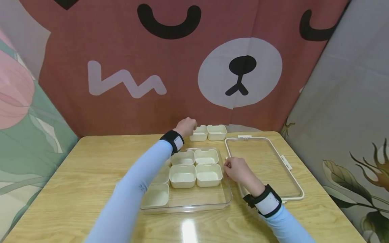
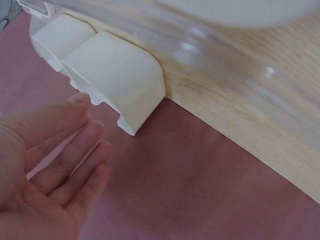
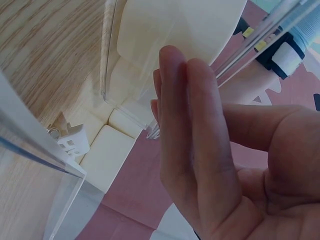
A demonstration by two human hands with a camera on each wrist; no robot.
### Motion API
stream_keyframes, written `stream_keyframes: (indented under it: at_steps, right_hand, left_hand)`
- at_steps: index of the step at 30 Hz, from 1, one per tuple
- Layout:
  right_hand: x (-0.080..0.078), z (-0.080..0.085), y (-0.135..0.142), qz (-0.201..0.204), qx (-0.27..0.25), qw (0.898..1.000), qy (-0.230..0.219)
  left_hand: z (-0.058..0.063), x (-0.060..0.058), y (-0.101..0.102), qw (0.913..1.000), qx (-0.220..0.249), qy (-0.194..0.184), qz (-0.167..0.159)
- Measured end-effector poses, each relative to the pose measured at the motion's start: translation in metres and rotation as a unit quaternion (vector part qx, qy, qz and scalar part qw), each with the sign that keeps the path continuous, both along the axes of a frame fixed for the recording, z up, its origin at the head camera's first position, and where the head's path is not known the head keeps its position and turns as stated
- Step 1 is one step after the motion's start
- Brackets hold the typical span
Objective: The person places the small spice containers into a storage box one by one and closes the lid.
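Note:
My left hand point(image 1: 186, 127) reaches over to the back of the table, beside two cream plastic boxes point(image 1: 217, 133) standing side by side. In the left wrist view its fingers are loosely bent, with a small gap between the fingertips and the nearer box point(image 2: 115, 70). A clear tray point(image 1: 197, 208) in the middle holds several more cream boxes point(image 1: 183, 180), with bare tray floor at its front right. Close to the tray's right wall hovers my right hand point(image 1: 241, 172). Its fingers look relaxed and hold nothing in the right wrist view; whether they touch the wall, I cannot tell.
To the right of the tray lies a clear lid with a white rim point(image 1: 294, 197) and side latches point(image 1: 286, 162). A brown bear-print cloth point(image 1: 182, 111) hangs directly behind the table's back edge. Wooden tabletop point(image 1: 103, 179) extends to the left.

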State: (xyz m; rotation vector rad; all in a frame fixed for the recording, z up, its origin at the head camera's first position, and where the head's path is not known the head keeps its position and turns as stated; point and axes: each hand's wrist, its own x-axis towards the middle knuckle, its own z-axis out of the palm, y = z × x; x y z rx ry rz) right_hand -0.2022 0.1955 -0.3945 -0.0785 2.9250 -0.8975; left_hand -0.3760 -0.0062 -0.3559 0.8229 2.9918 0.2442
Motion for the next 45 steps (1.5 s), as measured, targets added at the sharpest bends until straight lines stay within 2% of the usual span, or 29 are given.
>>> stream_keyframes:
  at_steps: [9, 14, 24, 37, 45]
  right_hand:
    - [0.001, 0.0, 0.0, -0.003, -0.005, 1.0, 0.0]
    - [0.001, -0.001, 0.0, -0.004, -0.009, 1.0, 0.001]
    - [0.001, 0.001, 0.0, -0.005, -0.014, 1.0, 0.0]
    - [0.0, 0.002, 0.002, -0.002, -0.028, 1.0, -0.005]
    - [0.004, 0.002, 0.0, 0.002, -0.031, 0.999, -0.018]
  left_hand:
    - [-0.004, -0.005, 0.006, 0.9988, -0.027, -0.041, -0.001]
    - [-0.005, -0.007, 0.007, 0.9981, -0.049, -0.037, -0.009]
    - [-0.01, -0.007, 0.008, 0.9981, -0.039, -0.009, -0.047]
    - [-0.009, -0.006, 0.006, 0.9981, -0.033, 0.021, -0.048]
    - [-0.02, -0.012, 0.008, 0.9977, -0.059, 0.02, -0.029]
